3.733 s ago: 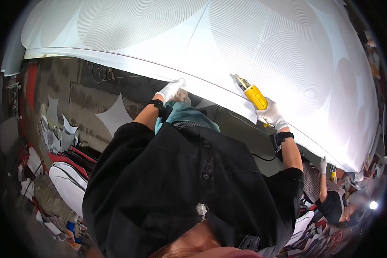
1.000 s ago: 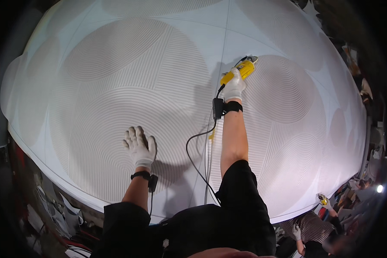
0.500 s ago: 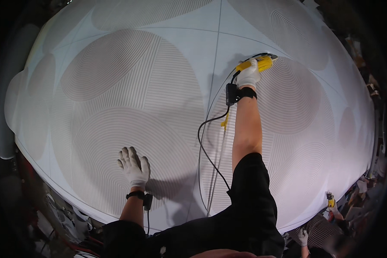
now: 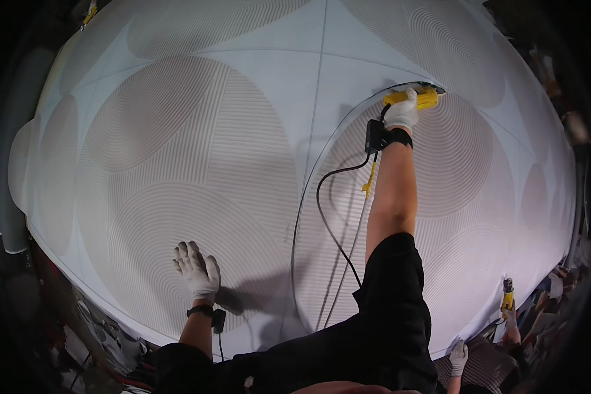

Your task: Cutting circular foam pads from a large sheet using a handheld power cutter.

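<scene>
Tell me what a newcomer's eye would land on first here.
Most likely the broad pale sheet with striped ovals, filling most of the view. Next, the bright yellow power tool in the gloved right hand, at upper right of centre; then the gloved left hand, spread open over the sheet at lower left.

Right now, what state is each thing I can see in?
Left hand: gloved, open, fingers extended.
Right hand: gloved, closed around the yellow power tool.
Yellow power tool: gripped; running or not, I can't tell.
Patterned white sheet: spread out, ribbed patterns showing.
Black cable: slack, curved.
Black wrist boxes: strapped on, one per wrist.
Co-worker's yellow tool: held in a gloved hand.
</scene>
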`<action>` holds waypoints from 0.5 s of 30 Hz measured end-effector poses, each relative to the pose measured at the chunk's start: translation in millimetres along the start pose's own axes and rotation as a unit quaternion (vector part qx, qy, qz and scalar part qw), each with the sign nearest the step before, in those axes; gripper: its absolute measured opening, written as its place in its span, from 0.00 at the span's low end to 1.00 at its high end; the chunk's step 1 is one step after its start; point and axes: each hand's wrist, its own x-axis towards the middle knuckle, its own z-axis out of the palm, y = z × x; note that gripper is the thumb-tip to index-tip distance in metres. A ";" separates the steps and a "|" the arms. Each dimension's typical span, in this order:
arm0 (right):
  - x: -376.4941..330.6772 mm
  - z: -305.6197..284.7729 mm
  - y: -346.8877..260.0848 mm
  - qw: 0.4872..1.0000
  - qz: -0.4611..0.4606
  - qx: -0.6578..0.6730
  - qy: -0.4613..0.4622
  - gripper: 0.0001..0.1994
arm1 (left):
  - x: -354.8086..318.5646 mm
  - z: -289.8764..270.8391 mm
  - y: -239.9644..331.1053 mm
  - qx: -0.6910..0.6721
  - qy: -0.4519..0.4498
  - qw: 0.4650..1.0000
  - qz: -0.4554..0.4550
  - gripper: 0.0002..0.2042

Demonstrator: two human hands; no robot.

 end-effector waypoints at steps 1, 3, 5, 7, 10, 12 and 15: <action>-20.7 8.5 -4.0 1.000 0.003 -0.001 0.000 0.22 | -4.4 -21.4 -19.4 0.002 -0.001 1.000 -0.002 0.32; -59.3 25.6 -9.0 1.000 0.000 -0.015 -0.002 0.22 | -10.6 -63.0 -55.9 0.011 0.007 1.000 -0.002 0.32; -75.1 55.3 -22.4 1.000 -0.019 -0.007 -0.009 0.22 | -0.8 -98.3 -71.6 0.008 0.010 1.000 -0.002 0.32; -92.7 81.7 -31.1 1.000 -0.016 -0.001 -0.021 0.21 | 9.6 -130.2 -87.1 0.011 0.012 1.000 -0.003 0.32; -112.0 118.9 -37.2 1.000 -0.012 0.002 -0.017 0.17 | 30.0 -172.1 -103.0 0.019 0.004 1.000 -0.010 0.32; -101.4 143.4 -46.8 1.000 -0.008 0.006 -0.021 0.17 | 51.2 -194.7 -97.2 0.029 0.006 1.000 -0.008 0.32; -59.8 168.9 -54.3 0.998 0.008 -0.020 -0.051 0.17 | 91.2 -220.7 -60.8 0.029 0.009 1.000 -0.005 0.32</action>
